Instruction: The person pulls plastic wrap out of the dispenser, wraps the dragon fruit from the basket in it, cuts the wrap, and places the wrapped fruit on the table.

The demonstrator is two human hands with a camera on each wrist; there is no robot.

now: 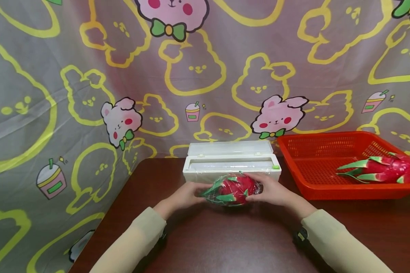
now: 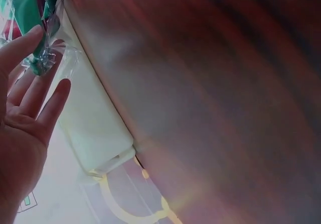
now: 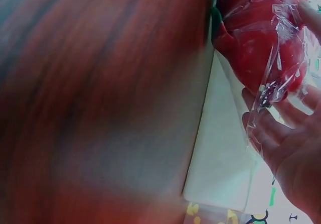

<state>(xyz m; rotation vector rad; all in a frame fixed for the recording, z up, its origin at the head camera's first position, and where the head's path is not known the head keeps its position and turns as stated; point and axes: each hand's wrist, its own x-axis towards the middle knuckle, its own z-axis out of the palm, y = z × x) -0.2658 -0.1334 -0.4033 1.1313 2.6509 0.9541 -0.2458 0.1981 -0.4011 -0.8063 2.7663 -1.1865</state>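
Note:
A red dragon fruit (image 1: 237,189) with green scales is wrapped in clear cling film (image 3: 273,30). It is held just above the brown table, in front of a white cling film box. My left hand (image 1: 186,195) pinches its green, pointed end between thumb and fingers; loose film gathers at the tip in the left wrist view. On the other side, my right hand (image 1: 272,192) holds the rounded red end, thumb toward the front. Film hangs over the right fingers (image 3: 268,128) in the right wrist view.
Behind the fruit stands the white box (image 1: 205,176), its clear lid (image 1: 230,148) raised and a film roll (image 1: 232,165) inside. An orange-red plastic basket (image 1: 314,191) at the right holds more dragon fruit (image 1: 393,168). A patterned curtain (image 1: 222,45) hangs behind the table (image 1: 239,242).

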